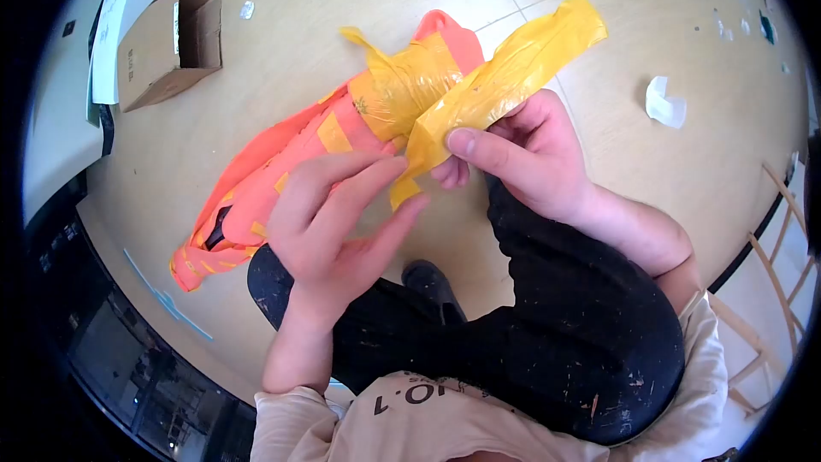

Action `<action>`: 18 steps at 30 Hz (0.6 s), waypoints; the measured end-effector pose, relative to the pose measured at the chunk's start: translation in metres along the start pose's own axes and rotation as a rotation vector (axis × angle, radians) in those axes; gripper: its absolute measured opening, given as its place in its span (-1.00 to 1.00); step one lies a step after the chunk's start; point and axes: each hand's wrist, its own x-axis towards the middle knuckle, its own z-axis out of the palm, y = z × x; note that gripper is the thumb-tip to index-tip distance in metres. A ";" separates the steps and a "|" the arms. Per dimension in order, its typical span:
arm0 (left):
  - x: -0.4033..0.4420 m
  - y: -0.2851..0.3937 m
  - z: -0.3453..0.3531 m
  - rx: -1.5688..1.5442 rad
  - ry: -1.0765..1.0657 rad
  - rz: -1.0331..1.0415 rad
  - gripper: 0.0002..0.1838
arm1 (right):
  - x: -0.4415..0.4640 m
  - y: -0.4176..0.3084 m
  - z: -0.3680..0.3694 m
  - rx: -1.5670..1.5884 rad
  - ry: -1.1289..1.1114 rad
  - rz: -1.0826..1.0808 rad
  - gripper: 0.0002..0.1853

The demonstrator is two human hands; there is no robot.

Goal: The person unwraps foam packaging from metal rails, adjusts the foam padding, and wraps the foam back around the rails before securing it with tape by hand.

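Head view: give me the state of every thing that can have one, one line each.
Right hand: shut on the yellow tape strip.
Yellow tape strip: creased, free of the floor.
Left hand: thumb and fingers parted at the strip's lower end.
Orange bundle: on the floor, partly taped.
Cardboard box: open.
White scrap: bent.
Black trousers: flecked.

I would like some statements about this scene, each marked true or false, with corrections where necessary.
1. The right hand holds a long glossy yellow tape strip. True.
2. The brown rectangular cardboard box is closed. False: one end is open.
3. Yellow tape is wrapped around the long orange-pink bundle. True.
4. A small white scrap lies on the pale tan floor. True.
5. The left hand rests on the floor. False: it is raised, near the strip's lower end.
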 end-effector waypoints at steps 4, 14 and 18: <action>0.005 -0.001 0.011 -0.080 -0.047 -0.095 -0.55 | 0.002 0.000 -0.004 0.014 -0.012 0.015 -0.80; -0.004 -0.002 0.028 -0.478 -0.046 -0.346 -0.60 | 0.005 0.001 -0.013 0.235 0.047 0.117 -0.77; -0.009 0.001 0.022 -0.473 -0.083 -0.463 -0.64 | 0.006 0.001 -0.016 0.274 0.054 0.109 -0.75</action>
